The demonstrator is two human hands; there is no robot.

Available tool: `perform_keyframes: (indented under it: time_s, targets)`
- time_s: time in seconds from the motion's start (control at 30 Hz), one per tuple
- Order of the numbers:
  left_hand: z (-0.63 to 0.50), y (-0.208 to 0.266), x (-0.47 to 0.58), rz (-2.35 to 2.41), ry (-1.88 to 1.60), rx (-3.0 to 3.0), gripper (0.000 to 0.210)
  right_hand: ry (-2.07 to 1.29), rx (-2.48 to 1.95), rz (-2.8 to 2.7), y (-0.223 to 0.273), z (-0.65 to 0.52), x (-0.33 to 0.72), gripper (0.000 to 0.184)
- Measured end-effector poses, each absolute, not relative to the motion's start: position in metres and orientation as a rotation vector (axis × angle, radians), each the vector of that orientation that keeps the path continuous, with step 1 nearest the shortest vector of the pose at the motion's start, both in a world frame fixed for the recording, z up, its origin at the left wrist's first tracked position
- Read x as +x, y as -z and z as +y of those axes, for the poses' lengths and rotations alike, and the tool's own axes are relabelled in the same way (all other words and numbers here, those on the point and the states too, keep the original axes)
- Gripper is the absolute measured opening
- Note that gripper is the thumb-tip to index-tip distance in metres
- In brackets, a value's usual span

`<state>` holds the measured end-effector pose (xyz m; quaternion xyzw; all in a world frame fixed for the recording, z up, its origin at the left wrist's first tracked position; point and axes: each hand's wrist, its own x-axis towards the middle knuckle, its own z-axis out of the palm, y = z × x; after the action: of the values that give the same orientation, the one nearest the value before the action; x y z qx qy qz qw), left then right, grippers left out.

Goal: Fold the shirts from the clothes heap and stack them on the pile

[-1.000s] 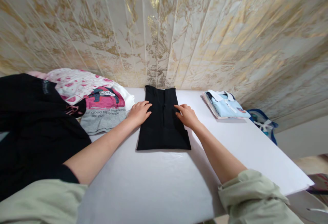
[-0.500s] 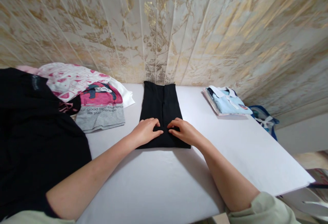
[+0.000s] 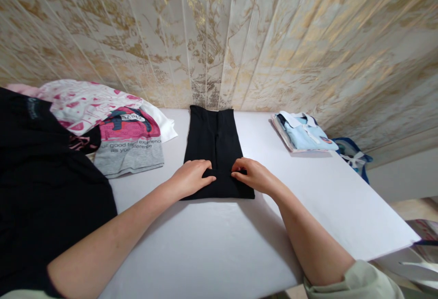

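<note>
A black garment, folded into a long flat shape with a crease down its middle, lies in front of me on the white table. My left hand is over its left side near the front, thumb and fingers curled in a pinch on the cloth. On the right side my right hand pinches it in the same way. Between the two hands, a straight fold edge runs across the fabric. The fingertips partly hide where they meet the cloth.
Left of me lie a large black garment, a grey and pink printed shirt and a white cloth with pink shapes. A folded stack with a light blue collared shirt sits at the right. Behind is a patterned curtain.
My right hand has shifted slightly right, widening the gap between my hands. A crosswise fold edge now shows between them. The view has moved a little.
</note>
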<state>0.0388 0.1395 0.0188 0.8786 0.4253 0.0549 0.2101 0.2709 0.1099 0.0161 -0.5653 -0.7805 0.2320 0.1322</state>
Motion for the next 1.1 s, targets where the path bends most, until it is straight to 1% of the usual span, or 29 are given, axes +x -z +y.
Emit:
perform_keyframes:
  time_s: [0.17,0.27,0.37,0.5,0.6,0.73,0.8,0.93,1.1]
  targets:
    - [0.137,-0.022,0.036,1.073,-0.15,2.418,0.019,-0.795,-1.544,-2.248,-0.018,0.108,0.271,0.008]
    - [0.137,-0.022,0.034,1.009,-0.167,2.379,0.02,-0.838,-1.515,-2.272,-0.017,0.107,0.272,0.009]
    - [0.135,-0.025,0.034,1.039,-0.123,2.346,0.019,-0.854,-1.528,-2.277,-0.015,0.105,0.273,0.012]
    - [0.132,-0.031,0.033,1.056,-0.026,2.295,0.017,-0.92,-1.505,-2.242,-0.016,0.102,0.272,0.011]
    - [0.132,-0.032,0.033,1.066,-0.054,2.294,0.017,-0.88,-1.474,-2.235,-0.017,0.103,0.27,0.013]
    - [0.136,-0.026,0.032,1.109,-0.113,2.326,0.017,-0.732,-1.601,-2.257,-0.018,0.103,0.274,0.011]
    - [0.136,-0.025,0.032,1.109,-0.092,2.335,0.017,-0.709,-1.681,-2.273,-0.02,0.102,0.277,0.013]
    - [0.134,-0.028,0.031,1.095,-0.01,2.35,0.019,-0.796,-1.786,-2.315,-0.028,0.097,0.281,0.019]
    - [0.131,-0.034,0.032,1.077,0.039,2.379,0.012,-0.895,-1.845,-2.372,-0.033,0.094,0.28,0.017]
